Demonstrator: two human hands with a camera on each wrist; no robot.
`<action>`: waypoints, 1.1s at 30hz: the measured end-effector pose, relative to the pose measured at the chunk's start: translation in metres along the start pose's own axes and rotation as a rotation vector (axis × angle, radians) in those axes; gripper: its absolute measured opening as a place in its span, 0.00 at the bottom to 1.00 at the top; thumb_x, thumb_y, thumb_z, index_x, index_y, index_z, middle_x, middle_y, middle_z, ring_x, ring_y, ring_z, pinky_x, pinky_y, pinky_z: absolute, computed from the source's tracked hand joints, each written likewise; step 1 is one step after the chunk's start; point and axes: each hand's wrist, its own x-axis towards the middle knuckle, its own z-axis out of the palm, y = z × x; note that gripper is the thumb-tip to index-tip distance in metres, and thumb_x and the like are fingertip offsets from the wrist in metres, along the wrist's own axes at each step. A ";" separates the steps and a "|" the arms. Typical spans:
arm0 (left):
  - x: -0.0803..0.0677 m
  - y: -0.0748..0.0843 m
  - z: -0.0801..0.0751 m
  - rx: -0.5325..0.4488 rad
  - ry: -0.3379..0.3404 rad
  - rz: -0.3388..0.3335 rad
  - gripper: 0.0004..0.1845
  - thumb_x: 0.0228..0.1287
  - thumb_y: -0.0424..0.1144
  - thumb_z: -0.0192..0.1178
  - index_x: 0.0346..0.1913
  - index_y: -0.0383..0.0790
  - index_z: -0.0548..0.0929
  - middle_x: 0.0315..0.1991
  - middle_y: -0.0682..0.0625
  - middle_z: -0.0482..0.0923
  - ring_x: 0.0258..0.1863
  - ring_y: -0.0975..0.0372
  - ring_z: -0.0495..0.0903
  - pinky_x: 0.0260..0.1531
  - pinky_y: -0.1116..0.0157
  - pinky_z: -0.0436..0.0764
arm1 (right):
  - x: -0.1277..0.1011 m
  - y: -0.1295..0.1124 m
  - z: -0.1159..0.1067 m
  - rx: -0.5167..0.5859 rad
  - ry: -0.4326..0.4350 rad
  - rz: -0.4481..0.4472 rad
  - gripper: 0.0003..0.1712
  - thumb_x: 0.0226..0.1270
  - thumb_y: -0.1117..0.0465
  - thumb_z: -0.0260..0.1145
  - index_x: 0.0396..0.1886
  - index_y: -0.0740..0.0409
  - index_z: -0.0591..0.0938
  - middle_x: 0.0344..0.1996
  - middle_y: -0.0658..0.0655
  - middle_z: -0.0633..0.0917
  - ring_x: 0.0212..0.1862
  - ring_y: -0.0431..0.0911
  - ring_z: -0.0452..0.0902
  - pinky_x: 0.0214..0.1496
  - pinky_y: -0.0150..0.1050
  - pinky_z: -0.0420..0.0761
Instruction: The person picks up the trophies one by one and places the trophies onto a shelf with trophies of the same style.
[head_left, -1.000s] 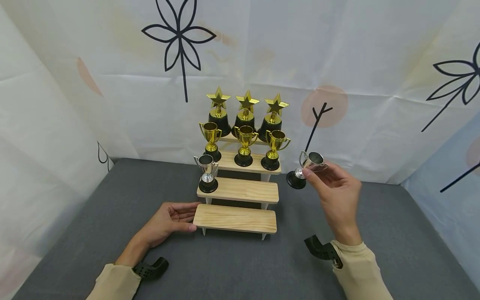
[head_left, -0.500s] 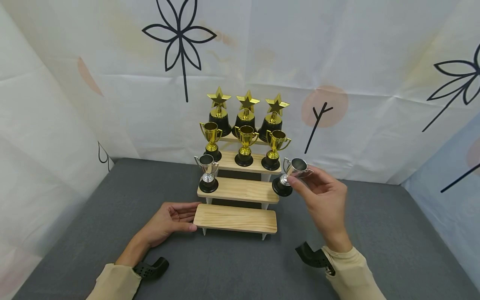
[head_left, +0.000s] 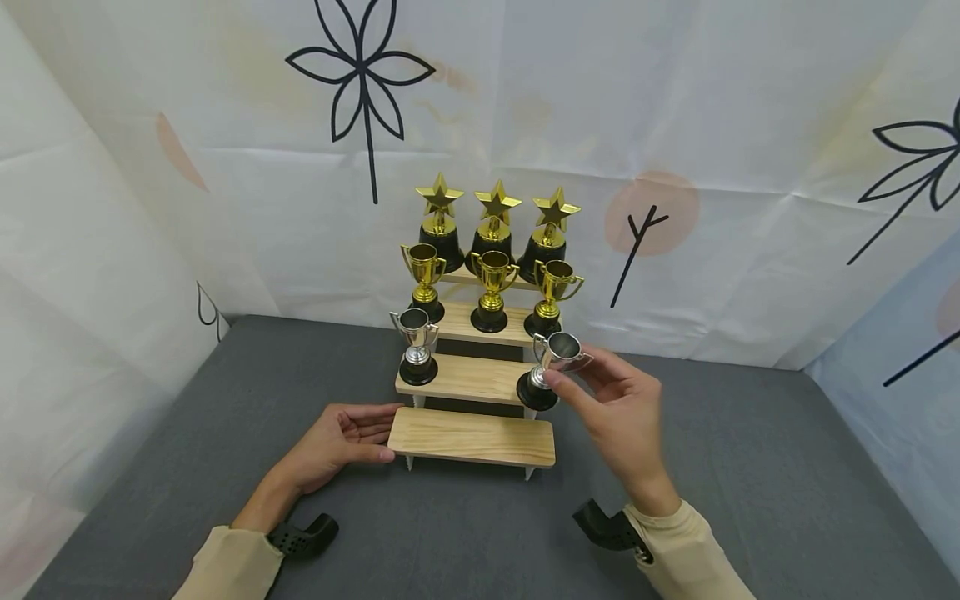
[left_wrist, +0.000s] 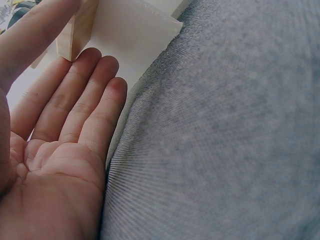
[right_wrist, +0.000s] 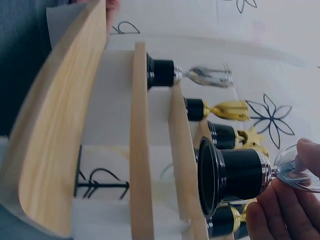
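Observation:
My right hand [head_left: 618, 408] pinches a small silver trophy cup [head_left: 549, 367] by its bowl, tilted, with its black base [right_wrist: 225, 175] just over the right end of the second wooden step [head_left: 468, 377]. Another silver cup [head_left: 416, 346] stands at that step's left end. My left hand [head_left: 341, 437] lies palm up on the grey cloth, straight fingers [left_wrist: 82, 95] touching the left end of the lowest step [head_left: 471, 435]. The stepped wooden stand [right_wrist: 60, 125] also carries three gold cups [head_left: 492, 287] and three gold star trophies [head_left: 495, 221] on its upper steps.
Grey cloth [head_left: 750, 467] covers the table around the stand. White sheets printed with black leaf shapes [head_left: 360, 75] close off the back and both sides. The lowest step holds nothing.
My right hand has carried the silver cup leftward and down, from beside the stand to the right end of the second step. The left hand has stayed put.

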 end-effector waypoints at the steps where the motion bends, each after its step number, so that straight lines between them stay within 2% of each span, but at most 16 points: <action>1: 0.000 0.000 0.000 0.000 0.001 -0.001 0.42 0.57 0.25 0.73 0.71 0.16 0.63 0.68 0.24 0.65 0.62 0.56 0.78 0.60 0.60 0.79 | -0.001 0.001 0.002 0.002 -0.008 -0.008 0.17 0.54 0.82 0.74 0.45 0.73 0.86 0.36 0.60 0.88 0.43 0.47 0.85 0.56 0.37 0.84; 9: 0.001 -0.001 0.001 0.001 0.009 -0.008 0.42 0.56 0.25 0.73 0.71 0.17 0.64 0.68 0.25 0.66 0.62 0.55 0.78 0.60 0.60 0.80 | -0.006 0.004 0.010 0.001 -0.045 -0.018 0.18 0.54 0.82 0.73 0.45 0.72 0.86 0.36 0.58 0.88 0.41 0.45 0.85 0.55 0.37 0.85; 18: 0.001 -0.001 0.001 -0.001 0.000 0.015 0.41 0.57 0.25 0.73 0.70 0.16 0.63 0.68 0.24 0.66 0.61 0.58 0.78 0.60 0.60 0.80 | -0.006 0.005 0.015 -0.020 -0.066 -0.023 0.17 0.55 0.81 0.73 0.46 0.71 0.86 0.36 0.60 0.88 0.42 0.46 0.84 0.55 0.38 0.85; 27: 0.000 -0.001 0.000 -0.001 0.004 0.008 0.41 0.57 0.25 0.73 0.70 0.16 0.63 0.68 0.24 0.65 0.62 0.58 0.78 0.60 0.60 0.79 | 0.002 0.011 0.020 -0.069 -0.083 0.071 0.09 0.60 0.74 0.75 0.41 0.67 0.87 0.36 0.58 0.87 0.44 0.49 0.85 0.55 0.39 0.86; 33: 0.001 -0.001 -0.001 -0.012 -0.009 0.014 0.40 0.59 0.24 0.71 0.70 0.15 0.62 0.68 0.23 0.64 0.62 0.58 0.78 0.60 0.61 0.79 | 0.009 0.016 0.027 -0.068 -0.099 0.096 0.08 0.61 0.71 0.76 0.40 0.66 0.88 0.36 0.58 0.88 0.44 0.50 0.85 0.54 0.39 0.86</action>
